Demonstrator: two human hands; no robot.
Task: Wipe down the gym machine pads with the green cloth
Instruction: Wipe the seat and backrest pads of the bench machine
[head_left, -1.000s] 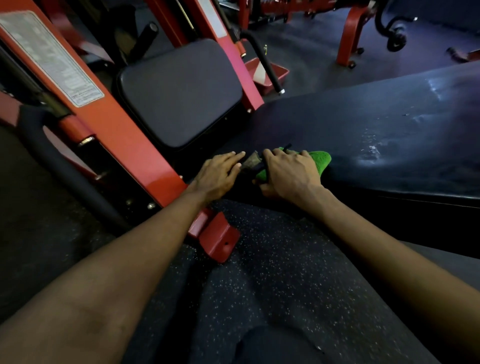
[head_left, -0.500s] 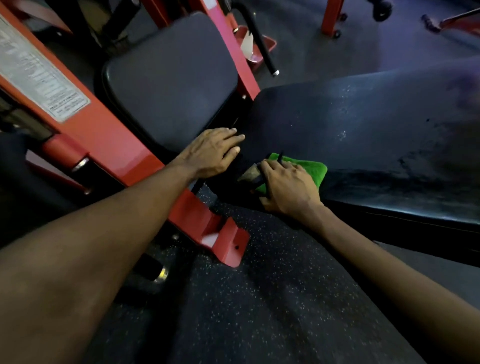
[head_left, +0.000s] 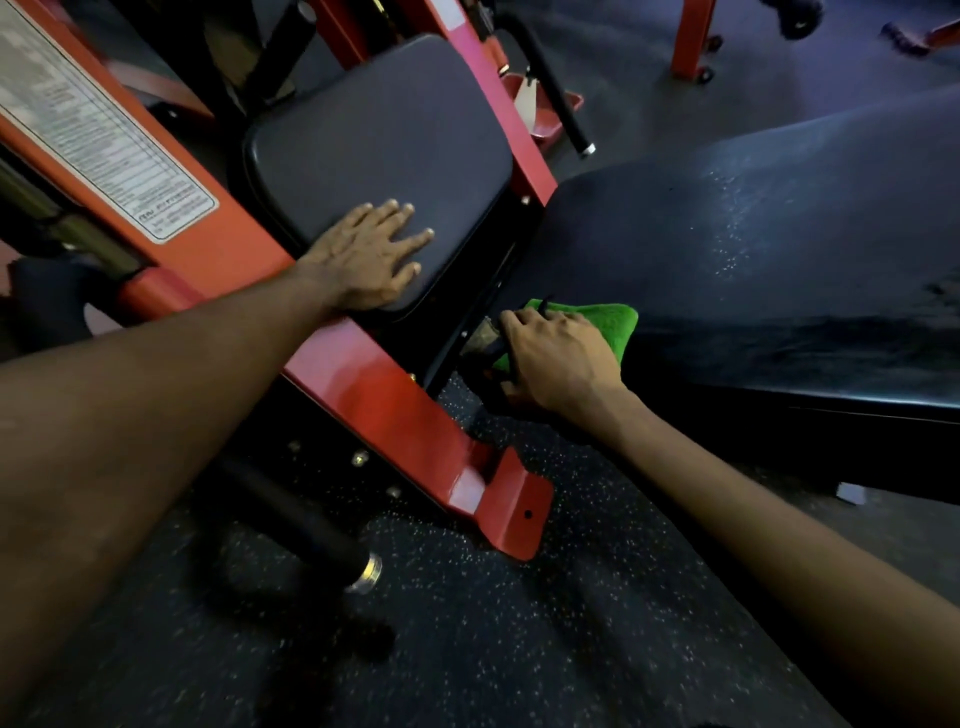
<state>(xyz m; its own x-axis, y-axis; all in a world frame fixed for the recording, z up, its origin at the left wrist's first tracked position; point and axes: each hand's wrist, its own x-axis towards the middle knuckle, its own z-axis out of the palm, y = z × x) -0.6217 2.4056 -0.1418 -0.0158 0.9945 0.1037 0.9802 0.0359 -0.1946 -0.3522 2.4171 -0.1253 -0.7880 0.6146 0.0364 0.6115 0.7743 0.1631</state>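
Observation:
A folded green cloth (head_left: 605, 325) lies on the near corner of a long dark pad (head_left: 753, 260) that runs off to the right. My right hand (head_left: 550, 358) covers the cloth's left part, fingers curled over it and over a worn, torn spot at the pad's corner. To the left stands a smaller dark seat pad (head_left: 379, 150). My left hand (head_left: 371, 254) rests flat on its near edge with fingers spread and straight.
A red steel frame (head_left: 395, 410) with a white label (head_left: 104, 130) runs diagonally under the seat pad, ending in a foot plate on the speckled rubber floor (head_left: 519, 623). A black bar with a metal end cap (head_left: 363, 571) lies below it. More red machine legs stand far back.
My left hand has left the long pad's corner and moved up and left onto the seat pad, where it lies flat. The right hand and the cloth have stayed at the corner.

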